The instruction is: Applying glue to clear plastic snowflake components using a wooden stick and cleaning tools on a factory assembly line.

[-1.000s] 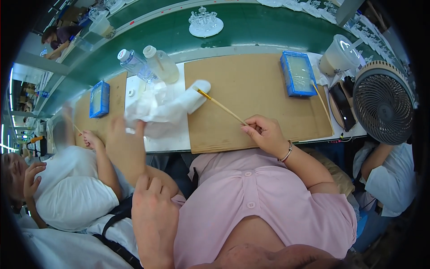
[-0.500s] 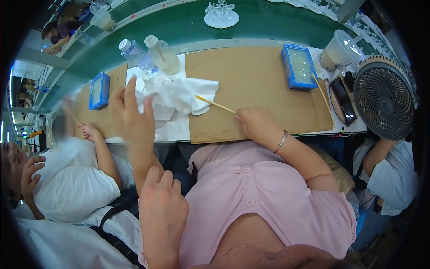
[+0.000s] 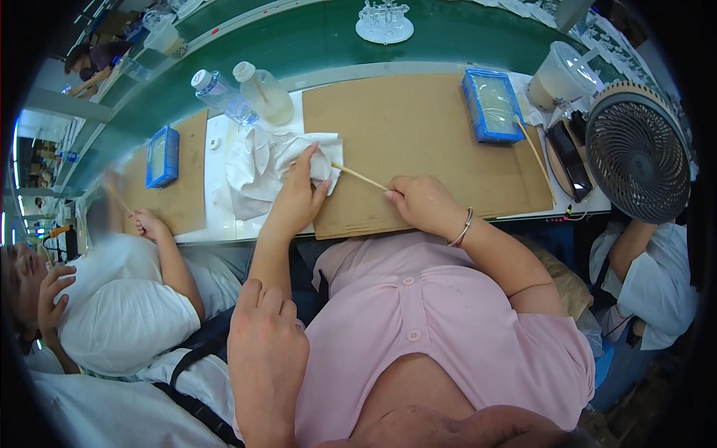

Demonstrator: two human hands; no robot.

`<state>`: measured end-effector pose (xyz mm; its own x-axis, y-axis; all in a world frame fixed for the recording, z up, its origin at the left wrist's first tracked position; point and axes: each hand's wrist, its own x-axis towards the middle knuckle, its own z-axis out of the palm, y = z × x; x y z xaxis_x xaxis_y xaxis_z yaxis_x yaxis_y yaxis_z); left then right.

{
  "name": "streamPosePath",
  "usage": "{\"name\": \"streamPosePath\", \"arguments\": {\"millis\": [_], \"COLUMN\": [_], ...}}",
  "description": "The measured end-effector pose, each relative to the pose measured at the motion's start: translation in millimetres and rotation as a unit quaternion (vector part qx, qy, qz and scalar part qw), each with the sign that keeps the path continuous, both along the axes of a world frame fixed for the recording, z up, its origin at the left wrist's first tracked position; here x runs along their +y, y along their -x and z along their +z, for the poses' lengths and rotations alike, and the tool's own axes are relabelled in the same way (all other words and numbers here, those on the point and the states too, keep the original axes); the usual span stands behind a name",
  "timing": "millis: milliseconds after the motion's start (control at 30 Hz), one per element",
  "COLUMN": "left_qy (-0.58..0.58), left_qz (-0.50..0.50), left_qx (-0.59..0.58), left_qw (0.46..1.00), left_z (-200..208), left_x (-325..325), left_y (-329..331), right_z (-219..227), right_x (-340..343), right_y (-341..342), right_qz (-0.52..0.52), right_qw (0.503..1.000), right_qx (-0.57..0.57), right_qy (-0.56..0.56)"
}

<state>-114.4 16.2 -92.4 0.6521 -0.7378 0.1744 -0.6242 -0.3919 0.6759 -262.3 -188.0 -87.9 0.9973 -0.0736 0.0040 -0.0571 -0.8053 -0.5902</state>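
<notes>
My right hand (image 3: 426, 203) is closed on the end of a thin wooden stick (image 3: 362, 177) above the brown cardboard sheet (image 3: 388, 119). The stick's far tip reaches the crumpled white cloth (image 3: 258, 168), where its end is hidden. My left hand (image 3: 295, 196) rests on the cloth's right part, with some cloth caught between its thumb and extended fingers beside the tip. Another hand (image 3: 267, 340), whose owner I cannot make out, lies over my left forearm.
Two bottles (image 3: 261, 93) stand behind the cloth. At the right are a blue-rimmed tray (image 3: 493, 106), another stick (image 3: 536, 160), a drink cup (image 3: 562, 78), a glasses case (image 3: 567, 163) and a fan (image 3: 638, 153). A co-worker (image 3: 123, 299) sits at my left.
My left hand has come down from left of the cloth onto its right part, and the cloth's right edge has been drawn in around the stick's tip. My right hand still holds the stick.
</notes>
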Motion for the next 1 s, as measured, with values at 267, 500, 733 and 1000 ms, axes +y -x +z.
{"name": "streamPosePath", "arguments": {"millis": [267,500,733,1000], "left_qy": [-0.003,-0.007,0.092,-0.139], "left_qz": [0.023,-0.114,0.063,0.117], "left_qx": [-0.240,-0.339,-0.099,-0.308], "left_qw": [0.970,0.934,0.989,0.934], "left_z": [-75,-40,-5,-14], "left_x": [37,8,22,20], "left_y": [-43,-29,-54,-55], "right_z": [-25,-8,18,5], "right_x": [-9,-16,-47,-26], "right_y": [-12,9,38,44], "right_qz": [0.051,0.033,-0.023,0.004], "right_qw": [0.979,0.995,0.988,0.971], "right_qx": [0.016,-0.086,-0.132,-0.228], "right_qy": [-0.197,0.045,0.082,-0.073]}}
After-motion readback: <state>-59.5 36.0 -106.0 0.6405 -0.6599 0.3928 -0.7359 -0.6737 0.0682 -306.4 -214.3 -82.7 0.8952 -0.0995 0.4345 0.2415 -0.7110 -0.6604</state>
